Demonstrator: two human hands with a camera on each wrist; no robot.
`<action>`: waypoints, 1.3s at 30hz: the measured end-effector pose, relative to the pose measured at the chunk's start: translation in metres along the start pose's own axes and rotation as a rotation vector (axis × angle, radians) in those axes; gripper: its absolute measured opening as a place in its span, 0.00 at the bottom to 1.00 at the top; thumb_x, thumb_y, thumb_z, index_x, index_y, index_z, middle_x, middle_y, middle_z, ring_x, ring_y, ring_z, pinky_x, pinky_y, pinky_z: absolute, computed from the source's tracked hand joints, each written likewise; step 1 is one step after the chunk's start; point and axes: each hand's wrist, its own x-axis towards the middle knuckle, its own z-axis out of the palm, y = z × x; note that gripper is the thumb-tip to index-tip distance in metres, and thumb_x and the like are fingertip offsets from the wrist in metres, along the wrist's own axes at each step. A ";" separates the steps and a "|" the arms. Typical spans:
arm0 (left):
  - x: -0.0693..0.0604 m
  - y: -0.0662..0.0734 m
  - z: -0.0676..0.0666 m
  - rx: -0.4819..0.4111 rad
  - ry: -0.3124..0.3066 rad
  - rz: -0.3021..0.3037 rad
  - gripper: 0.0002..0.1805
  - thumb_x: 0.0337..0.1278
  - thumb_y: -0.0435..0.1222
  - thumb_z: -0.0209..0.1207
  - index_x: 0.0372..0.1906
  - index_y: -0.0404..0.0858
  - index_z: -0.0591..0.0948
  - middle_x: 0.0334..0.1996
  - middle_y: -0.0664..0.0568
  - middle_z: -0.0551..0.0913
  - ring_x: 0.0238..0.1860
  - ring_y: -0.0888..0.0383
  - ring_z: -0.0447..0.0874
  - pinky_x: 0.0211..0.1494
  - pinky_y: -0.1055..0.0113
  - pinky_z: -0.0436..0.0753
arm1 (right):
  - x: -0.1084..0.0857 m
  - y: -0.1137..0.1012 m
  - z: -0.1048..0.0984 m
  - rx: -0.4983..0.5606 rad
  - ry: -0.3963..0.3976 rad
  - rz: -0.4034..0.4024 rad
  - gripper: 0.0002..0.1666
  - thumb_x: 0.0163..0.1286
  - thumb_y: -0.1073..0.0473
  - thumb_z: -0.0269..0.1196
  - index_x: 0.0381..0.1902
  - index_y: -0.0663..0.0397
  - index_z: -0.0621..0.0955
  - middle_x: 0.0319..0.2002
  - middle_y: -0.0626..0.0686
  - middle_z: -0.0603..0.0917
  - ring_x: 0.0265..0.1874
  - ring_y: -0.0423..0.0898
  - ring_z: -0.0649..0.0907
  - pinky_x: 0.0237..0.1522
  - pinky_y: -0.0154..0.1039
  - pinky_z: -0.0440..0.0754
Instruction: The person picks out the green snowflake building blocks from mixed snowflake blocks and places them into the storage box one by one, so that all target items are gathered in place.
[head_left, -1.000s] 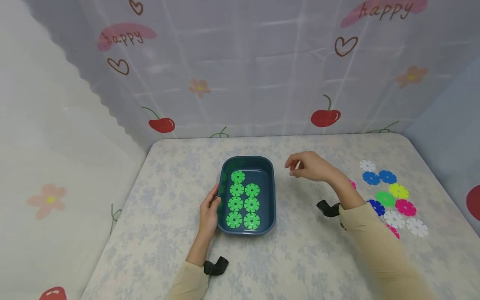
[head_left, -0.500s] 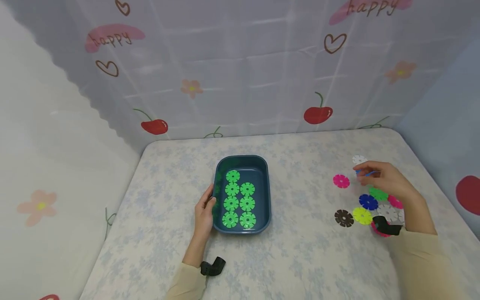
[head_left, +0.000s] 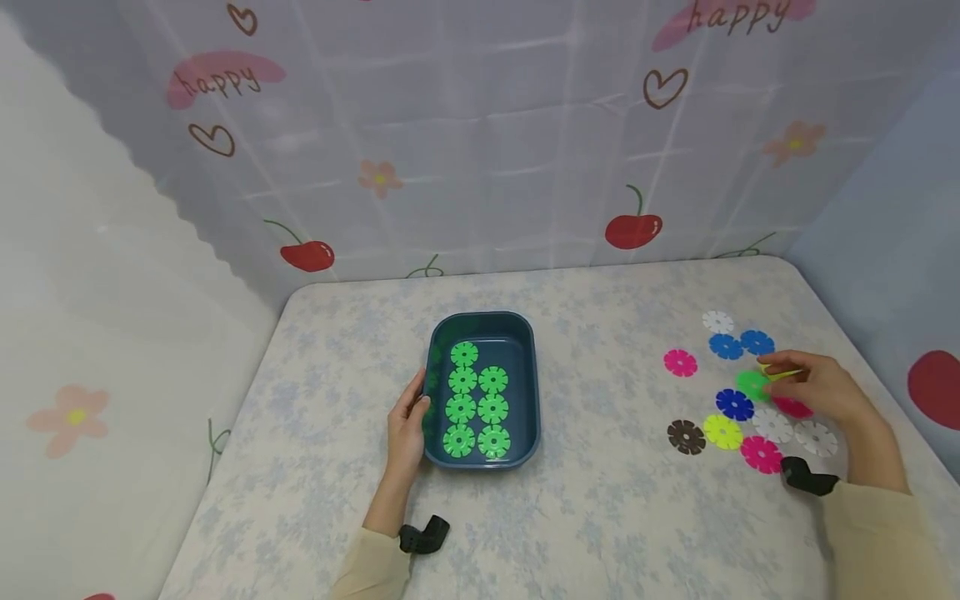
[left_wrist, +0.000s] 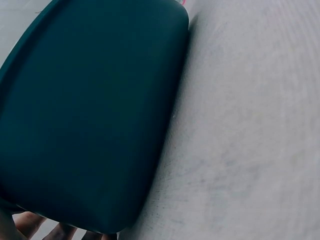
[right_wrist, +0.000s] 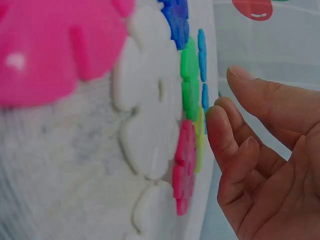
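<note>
A dark blue rectangular tray stands on the table, with several green notched discs lying in two columns inside it. My left hand grips the tray's left side, thumb at the rim; in the left wrist view the tray wall hides most of it. Over the loose discs at the right hovers my right hand, with a gap between thumb and fingers and nothing between them. Nearest its fingertips are a green disc and a partly covered yellow disc. A pink disc lies partly under the hand.
Around the right hand lie two light blue discs, a dark blue disc, white discs, a yellow disc, a brown disc and pink discs. A printed curtain hangs behind the table.
My right hand has moved from beside the tray to the right, over the loose discs, uncovering several that the arm hid. My left hand keeps its grip on the tray.
</note>
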 end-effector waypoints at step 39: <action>0.000 0.001 0.000 -0.009 -0.009 0.002 0.25 0.74 0.33 0.45 0.73 0.42 0.66 0.74 0.51 0.64 0.74 0.52 0.60 0.60 0.85 0.65 | 0.011 0.000 0.010 -0.092 0.006 0.019 0.26 0.58 0.67 0.67 0.53 0.68 0.73 0.47 0.75 0.72 0.43 0.69 0.73 0.33 0.46 0.81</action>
